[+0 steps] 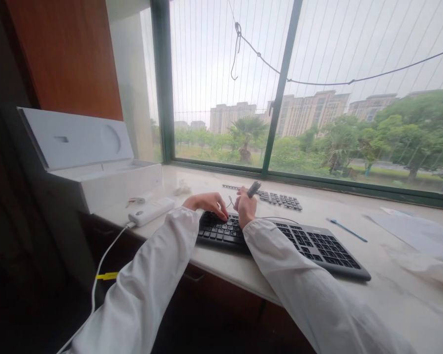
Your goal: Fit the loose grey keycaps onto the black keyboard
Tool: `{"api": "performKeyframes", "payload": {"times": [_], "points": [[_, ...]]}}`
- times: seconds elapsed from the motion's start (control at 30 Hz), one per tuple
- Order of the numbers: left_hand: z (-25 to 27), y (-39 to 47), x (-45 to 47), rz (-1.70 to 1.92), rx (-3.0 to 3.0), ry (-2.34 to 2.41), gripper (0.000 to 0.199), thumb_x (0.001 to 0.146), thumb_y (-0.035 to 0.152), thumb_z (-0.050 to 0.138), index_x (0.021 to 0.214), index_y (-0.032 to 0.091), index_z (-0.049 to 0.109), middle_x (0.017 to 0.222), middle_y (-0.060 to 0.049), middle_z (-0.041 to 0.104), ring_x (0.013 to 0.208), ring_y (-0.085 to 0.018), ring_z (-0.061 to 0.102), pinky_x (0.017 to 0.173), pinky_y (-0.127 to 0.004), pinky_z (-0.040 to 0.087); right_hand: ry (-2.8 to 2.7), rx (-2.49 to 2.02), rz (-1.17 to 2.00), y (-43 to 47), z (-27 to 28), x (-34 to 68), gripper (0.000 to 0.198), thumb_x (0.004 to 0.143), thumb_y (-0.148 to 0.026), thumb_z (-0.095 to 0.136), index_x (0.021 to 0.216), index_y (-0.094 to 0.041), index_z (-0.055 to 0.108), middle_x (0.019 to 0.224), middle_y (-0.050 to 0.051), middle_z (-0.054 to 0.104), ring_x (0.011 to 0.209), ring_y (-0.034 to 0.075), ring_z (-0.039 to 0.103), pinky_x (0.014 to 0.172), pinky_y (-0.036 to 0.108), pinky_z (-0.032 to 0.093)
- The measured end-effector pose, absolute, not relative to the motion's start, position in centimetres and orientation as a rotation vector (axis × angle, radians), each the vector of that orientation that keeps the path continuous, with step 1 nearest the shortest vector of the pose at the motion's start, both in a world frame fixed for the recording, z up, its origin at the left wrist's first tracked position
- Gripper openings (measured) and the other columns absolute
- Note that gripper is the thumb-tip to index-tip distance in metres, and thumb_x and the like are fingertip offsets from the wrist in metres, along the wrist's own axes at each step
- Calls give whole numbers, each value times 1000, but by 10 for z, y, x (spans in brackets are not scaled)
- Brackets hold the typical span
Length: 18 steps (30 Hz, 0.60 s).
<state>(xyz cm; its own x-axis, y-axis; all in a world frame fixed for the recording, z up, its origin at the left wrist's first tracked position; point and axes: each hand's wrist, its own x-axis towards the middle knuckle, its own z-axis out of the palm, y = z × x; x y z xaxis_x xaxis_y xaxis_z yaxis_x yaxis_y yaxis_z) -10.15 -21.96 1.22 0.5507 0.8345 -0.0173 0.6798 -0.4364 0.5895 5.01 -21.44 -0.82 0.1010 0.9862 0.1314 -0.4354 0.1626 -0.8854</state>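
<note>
A black keyboard (pixel 319 263) lies along the front of the sill. Its left part carries keycaps, while the right part shows open key sockets. My left hand (pixel 210 203) bends down over the left part, fingertips closed together at the keys; anything between them is too small to make out. Just right of it, my right hand (pixel 245 206) is wrapped round a small brush (pixel 254 189), its dark bristle end pointing up and away. Loose keycaps (pixel 280 199) lie in rows behind the keyboard, partly hidden by my right hand.
An open white box (pixel 121 184) stands at the left. Near it are a white power strip (pixel 151 211) with a cord and a small white item (pixel 136 200). A blue pen-like stick (pixel 347 230) and papers (pixel 417 233) lie right. The window (pixel 221 167) borders the sill.
</note>
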Motion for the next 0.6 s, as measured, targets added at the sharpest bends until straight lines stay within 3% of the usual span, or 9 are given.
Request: {"api": "performKeyframes", "payload": {"times": [0.33,0.6], "points": [[13,-221,-101,359,2227,1246,38,59,46,78,88,22,78,79,-1,74,80,-16,63,71,-21,42,-872,-885,1335,-215,-11,51,26,86,-37,52,68,-19,47,36,-11,30,29,6,28,29,18,26],[13,-223,-100,378,2196,1241,33,59,44,79,84,23,78,84,0,74,81,-15,63,72,-21,42,-1001,-985,1155,-213,-21,48,30,83,-47,53,70,-19,54,38,-8,37,31,9,37,32,21,29]]}}
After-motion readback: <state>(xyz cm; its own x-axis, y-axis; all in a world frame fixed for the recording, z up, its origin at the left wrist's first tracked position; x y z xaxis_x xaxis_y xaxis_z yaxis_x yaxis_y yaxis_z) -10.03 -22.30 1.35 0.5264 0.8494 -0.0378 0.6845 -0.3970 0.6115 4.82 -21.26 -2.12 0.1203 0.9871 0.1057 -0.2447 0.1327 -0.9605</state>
